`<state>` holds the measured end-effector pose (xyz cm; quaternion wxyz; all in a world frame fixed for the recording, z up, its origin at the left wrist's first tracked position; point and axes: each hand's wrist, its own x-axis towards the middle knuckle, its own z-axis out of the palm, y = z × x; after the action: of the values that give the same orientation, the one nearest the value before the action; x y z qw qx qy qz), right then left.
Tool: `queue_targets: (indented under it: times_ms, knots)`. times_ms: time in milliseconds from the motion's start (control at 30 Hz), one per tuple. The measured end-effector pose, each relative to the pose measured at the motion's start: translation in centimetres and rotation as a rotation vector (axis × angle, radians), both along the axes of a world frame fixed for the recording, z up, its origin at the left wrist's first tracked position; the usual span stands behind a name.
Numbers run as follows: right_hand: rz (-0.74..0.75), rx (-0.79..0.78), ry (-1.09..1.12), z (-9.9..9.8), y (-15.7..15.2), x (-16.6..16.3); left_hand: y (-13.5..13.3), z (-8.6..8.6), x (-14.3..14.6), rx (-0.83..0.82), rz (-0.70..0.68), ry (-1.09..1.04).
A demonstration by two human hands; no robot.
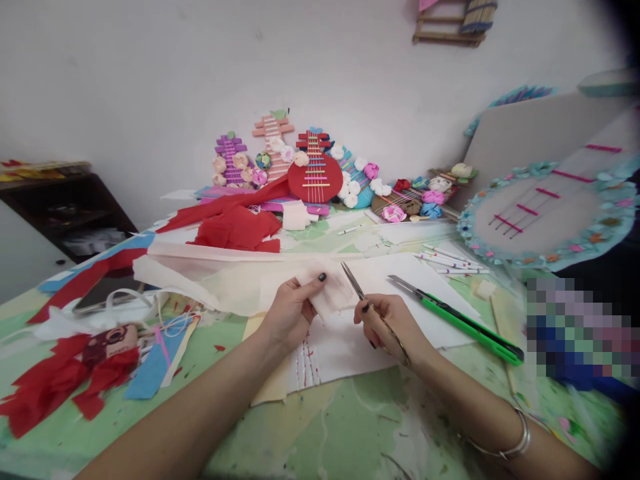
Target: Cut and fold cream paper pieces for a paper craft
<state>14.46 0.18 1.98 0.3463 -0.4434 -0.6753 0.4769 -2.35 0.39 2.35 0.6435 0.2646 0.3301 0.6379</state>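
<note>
Between the thumb and fingers of my left hand (295, 307) is a pale piece of crepe paper (333, 293), held over white sheets on the table. My right hand (385, 323) grips a pair of scissors (354, 280), blades pointing up and toward the left, close to the paper's right edge. The blades look nearly closed and apart from the paper. Below both hands lies a white sheet (350, 357) with red-marked cut lines. A green utility knife (465, 323) rests to the right of my right hand, its blade out.
Red crepe paper (235, 227) and a long pale strip lie behind my hands. Several small paper lutes (315, 177) with flowers lean against the wall. White sticks (450, 259) sit at right, near a large lute-shaped piece (550, 213). Red scraps (45, 380) lie at left.
</note>
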Motion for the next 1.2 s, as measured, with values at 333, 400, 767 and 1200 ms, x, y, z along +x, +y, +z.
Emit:
queue_targets:
  times_ms: [333,400,767,1200]
  knots:
    - [0.043,-0.006,-0.035,-0.2,0.0,0.1,-0.1,0.0,0.0,-0.012,-0.007,0.025]
    - [0.039,-0.004,-0.037,-0.3,-0.1,0.1,-0.1,0.0,0.1,-0.003,-0.016,0.021]
    - [0.006,-0.020,-0.074,-0.7,0.2,-0.1,0.1,-0.4,0.1,-0.004,-0.044,0.030]
    - [0.005,0.012,-0.048,-1.0,0.4,0.0,-0.3,0.0,0.3,-0.026,-0.039,0.035]
